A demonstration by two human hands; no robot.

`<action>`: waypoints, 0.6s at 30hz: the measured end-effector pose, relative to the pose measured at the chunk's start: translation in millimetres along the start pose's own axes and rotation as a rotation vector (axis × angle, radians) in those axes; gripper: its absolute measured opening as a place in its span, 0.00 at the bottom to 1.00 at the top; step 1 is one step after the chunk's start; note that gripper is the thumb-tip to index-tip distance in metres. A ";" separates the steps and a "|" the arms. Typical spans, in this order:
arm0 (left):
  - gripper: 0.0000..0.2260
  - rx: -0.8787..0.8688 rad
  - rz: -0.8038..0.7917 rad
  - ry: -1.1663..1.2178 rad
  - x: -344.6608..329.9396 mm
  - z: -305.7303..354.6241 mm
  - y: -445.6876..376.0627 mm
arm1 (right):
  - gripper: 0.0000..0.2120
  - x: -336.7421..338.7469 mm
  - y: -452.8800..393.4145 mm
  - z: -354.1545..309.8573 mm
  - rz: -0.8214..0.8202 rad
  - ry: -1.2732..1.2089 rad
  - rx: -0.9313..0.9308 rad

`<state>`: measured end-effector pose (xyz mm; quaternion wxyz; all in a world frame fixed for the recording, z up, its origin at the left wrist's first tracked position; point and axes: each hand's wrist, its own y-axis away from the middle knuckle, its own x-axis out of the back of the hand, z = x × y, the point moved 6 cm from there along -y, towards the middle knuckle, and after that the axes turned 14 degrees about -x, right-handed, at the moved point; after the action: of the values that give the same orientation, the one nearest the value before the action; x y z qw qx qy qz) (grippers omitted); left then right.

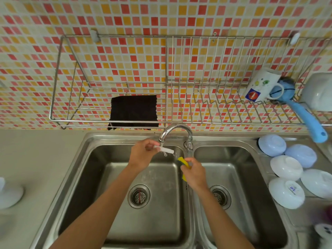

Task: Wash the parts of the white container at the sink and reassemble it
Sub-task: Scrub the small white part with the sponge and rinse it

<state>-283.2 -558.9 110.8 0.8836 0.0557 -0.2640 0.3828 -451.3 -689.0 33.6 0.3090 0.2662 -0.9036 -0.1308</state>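
Note:
My left hand (pixel 142 153) grips a small white tube-shaped part (pixel 167 150) of the container and holds it under the spout of the chrome tap (pixel 175 131), where water runs over it. My right hand (pixel 195 174) is closed on a yellow sponge with a dark scouring side (pixel 183 163), just right of the part, over the divider of the double steel sink (pixel 100 151). A white container piece (pixel 9 194) sits on the counter at the far left edge, partly cut off.
Several upturned white and pale blue bowls (pixel 287 177) lie on the drainer at the right. A wire wall rack (pixel 197 121) holds a black cloth (pixel 133 112), a white mug (pixel 260 87) and a blue-handled brush (pixel 309 123). Both sink basins have drain strainers.

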 end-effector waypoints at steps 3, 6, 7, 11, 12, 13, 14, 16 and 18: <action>0.05 -0.012 0.016 -0.021 13.4 -8.4 9.0 | 0.05 -18.7 -3.0 7.0 -0.198 -0.408 -0.282; 0.06 0.049 0.093 -0.067 33.6 -28.1 25.6 | 0.10 -47.4 3.6 -1.4 -0.482 -0.759 -0.460; 0.06 0.083 0.110 -0.080 39.6 -37.1 33.2 | 0.14 -53.6 5.9 -7.5 -0.516 -0.733 -0.453; 0.07 0.178 0.159 -0.098 54.6 -70.5 62.5 | 0.23 -74.7 7.9 -34.0 -0.605 -0.614 -0.343; 0.07 0.200 0.167 -0.100 56.9 -77.4 68.6 | 0.22 -77.2 6.6 -39.3 -0.603 -0.568 -0.306; 0.06 0.218 0.176 -0.103 59.1 -82.7 73.5 | 0.19 -78.5 6.0 -44.6 -0.592 -0.501 -0.262; 0.06 0.232 0.188 -0.104 61.2 -87.9 77.6 | 0.15 -80.4 5.0 -49.3 -0.580 -0.441 -0.222; 0.06 0.249 0.219 -0.091 64.9 -95.8 84.1 | 0.09 -82.5 4.8 -58.1 -0.556 -0.354 -0.155; 0.07 0.254 0.242 -0.056 66.8 -99.8 88.6 | 0.08 -84.0 1.9 -62.7 -0.509 -0.269 -0.100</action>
<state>-265.5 -423.5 50.3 0.8093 0.1453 -0.2429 0.5147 -356.6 -644.8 41.8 0.1562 0.4490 -0.8330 -0.2829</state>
